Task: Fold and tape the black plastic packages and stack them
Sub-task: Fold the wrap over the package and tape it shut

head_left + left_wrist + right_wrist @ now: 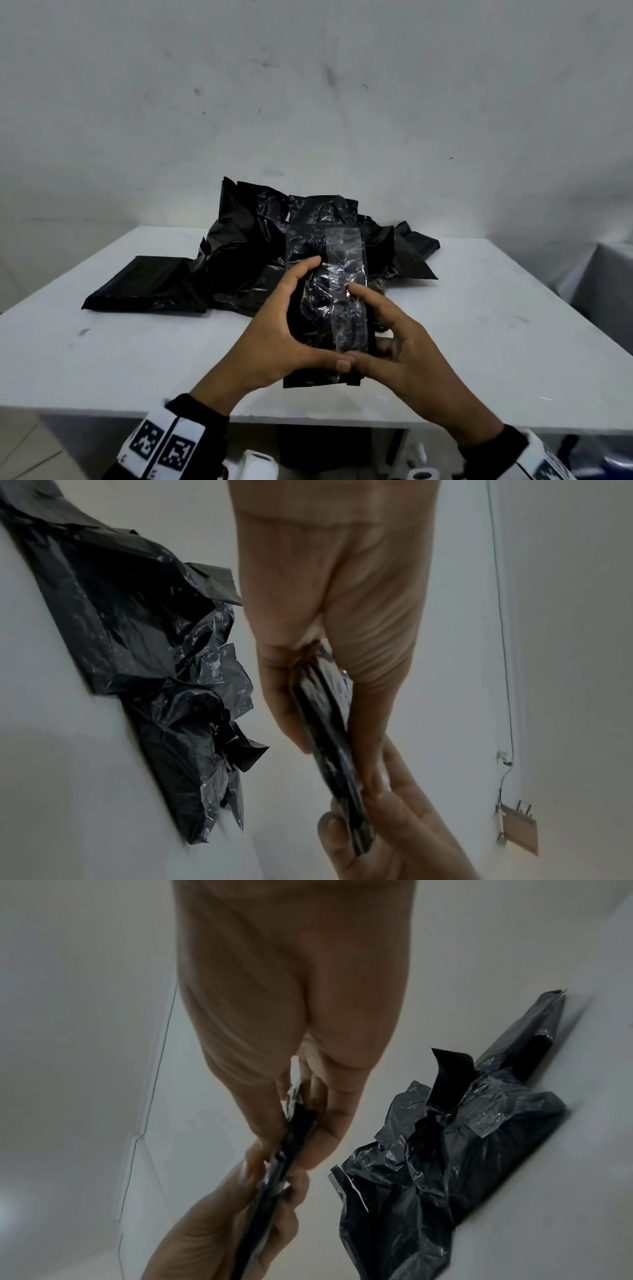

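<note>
Holding the folded black package (325, 308) upright above the near table (102, 359) edge, the left hand (284, 335) and right hand (404, 349) gripped its sides, probably to press down the clear tape strip (346, 274). The untaped packages (239, 260) lay piled farther back. No tape roll was visible.
</note>
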Tool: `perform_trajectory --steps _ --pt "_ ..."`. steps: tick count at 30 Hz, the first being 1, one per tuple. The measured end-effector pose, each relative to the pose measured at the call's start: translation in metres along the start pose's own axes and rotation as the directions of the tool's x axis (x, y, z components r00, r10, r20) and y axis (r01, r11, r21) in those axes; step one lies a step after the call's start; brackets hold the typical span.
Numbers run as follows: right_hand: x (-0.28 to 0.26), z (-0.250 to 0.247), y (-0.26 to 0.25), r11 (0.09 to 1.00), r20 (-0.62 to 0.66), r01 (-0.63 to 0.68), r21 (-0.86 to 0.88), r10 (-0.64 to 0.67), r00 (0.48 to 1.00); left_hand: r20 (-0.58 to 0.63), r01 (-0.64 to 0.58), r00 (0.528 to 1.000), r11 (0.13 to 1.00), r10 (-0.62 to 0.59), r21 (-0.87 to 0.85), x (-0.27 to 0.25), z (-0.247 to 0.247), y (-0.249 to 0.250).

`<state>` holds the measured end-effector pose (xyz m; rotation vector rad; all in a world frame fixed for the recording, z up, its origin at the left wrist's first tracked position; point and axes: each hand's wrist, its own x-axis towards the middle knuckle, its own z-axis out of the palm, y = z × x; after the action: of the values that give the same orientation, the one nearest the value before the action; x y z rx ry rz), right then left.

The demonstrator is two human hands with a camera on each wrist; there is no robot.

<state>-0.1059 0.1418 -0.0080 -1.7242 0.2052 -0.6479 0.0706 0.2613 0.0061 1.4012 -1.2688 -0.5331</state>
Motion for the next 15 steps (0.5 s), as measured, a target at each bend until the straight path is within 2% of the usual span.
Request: perform_trajectory --steps 4,9,15 --pt "0.001 -0.006 0.0 0.998 -0.01 0.015 0.055 -0.015 1.0 0.046 0.0 0.999 1.0 0.0 -0.009 -0.001 -0.002 0.003" --pt "0.009 -0.007 -0.01 0.997 -0.041 0.065 -0.043 -0.066 0.997 0.122 -0.001 0.993 1.0 0.002 -0.006 -0.005 0.0 0.004" --pt "0.018 -0.009 -0.011 0.992 -0.097 0.055 0.11 -0.044 0.994 0.239 0.005 0.971 0.998 -0.021 0.068 -0.008 -0.006 0.005"
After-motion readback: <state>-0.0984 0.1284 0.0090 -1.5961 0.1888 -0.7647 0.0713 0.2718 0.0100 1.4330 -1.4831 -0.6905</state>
